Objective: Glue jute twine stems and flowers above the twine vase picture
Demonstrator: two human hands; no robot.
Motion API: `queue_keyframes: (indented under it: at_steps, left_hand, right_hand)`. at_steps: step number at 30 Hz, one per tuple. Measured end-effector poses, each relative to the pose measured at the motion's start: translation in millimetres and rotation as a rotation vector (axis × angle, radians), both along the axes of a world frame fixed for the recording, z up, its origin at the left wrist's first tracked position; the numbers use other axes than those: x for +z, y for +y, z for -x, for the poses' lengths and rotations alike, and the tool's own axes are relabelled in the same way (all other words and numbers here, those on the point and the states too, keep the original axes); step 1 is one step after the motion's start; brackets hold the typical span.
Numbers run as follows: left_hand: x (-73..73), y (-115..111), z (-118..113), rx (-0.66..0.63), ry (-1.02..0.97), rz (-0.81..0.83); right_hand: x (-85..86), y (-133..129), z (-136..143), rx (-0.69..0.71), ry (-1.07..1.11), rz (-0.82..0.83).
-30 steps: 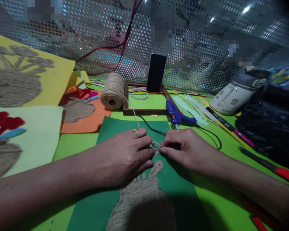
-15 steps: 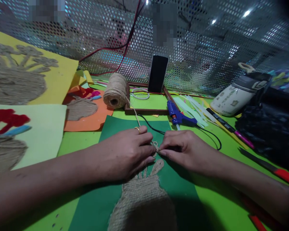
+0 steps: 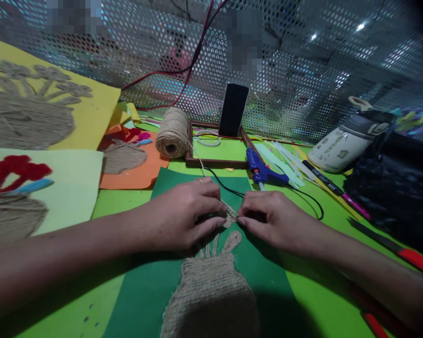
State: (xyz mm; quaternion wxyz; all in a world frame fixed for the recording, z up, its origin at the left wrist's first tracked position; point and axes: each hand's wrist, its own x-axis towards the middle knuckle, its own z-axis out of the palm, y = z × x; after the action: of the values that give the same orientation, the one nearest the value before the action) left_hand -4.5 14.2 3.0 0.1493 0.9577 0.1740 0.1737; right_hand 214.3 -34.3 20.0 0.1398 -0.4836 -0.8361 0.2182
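On a dark green sheet [image 3: 141, 286] lies a vase shape made of rows of jute twine [image 3: 209, 277], with twine stems and a looped leaf [image 3: 231, 241] above it. Jute twine [image 3: 231, 211] stretches between my two hands over the flower part. My left hand [image 3: 193, 211], a ring on one finger, is closed on this twine. Opposite it, my right hand [image 3: 264, 213] pinches the twine between thumb and fingers. The strand runs back to a twine spool [image 3: 172, 134]. My left hand covers part of the stems and flowers.
Behind the sheet are a brown frame [image 3: 215, 163], a phone [image 3: 233, 110] and a blue glue gun [image 3: 264, 171]. Scissors [image 3: 391, 244], a marker [image 3: 322, 178], a bottle [image 3: 348, 141] and a black bag [image 3: 384, 188] lie right. Finished twine pictures [image 3: 70, 188] stand left.
My left hand has shifted slightly, its fingers drawing back from my right hand, and more twine shows between them. My right hand has hardly moved. The view has shifted a little.
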Motion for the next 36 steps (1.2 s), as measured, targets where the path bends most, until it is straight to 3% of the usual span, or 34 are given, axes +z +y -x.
queue_keyframes:
  at_steps: [10,13,19,22,28,32,36]
  left_hand:
    - [6.5,-7.6,-5.6,0.073,-0.061,-0.118]
    - [8.6,-7.8,-9.8,0.016,-0.081,-0.155]
    - [-2.8,-11.2,-14.0,0.128,-0.092,0.071]
    - [-5.4,-10.8,-15.0,0.175,-0.099,0.126]
    - [-4.2,-1.3,-15.1,0.172,-0.064,0.120]
    - [-4.9,-0.3,-13.5,0.196,-0.050,0.156]
    - [-4.7,-2.2,-12.2,0.175,-0.050,0.174]
  right_hand:
    - [4.5,-0.5,3.1,-0.032,0.024,0.021]
    - [3.9,-0.2,5.2,-0.025,0.070,0.017]
    - [-8.3,-0.9,14.5,-0.077,0.125,-0.050]
    - [-2.1,-1.3,13.9,-0.050,0.120,-0.075]
    - [24.9,5.8,-24.7,-0.076,-0.036,-0.252]
    - [13.8,7.1,-52.2,-0.058,-0.245,-0.297]
    - [-2.2,3.3,-59.8,-0.069,-0.311,-0.348]
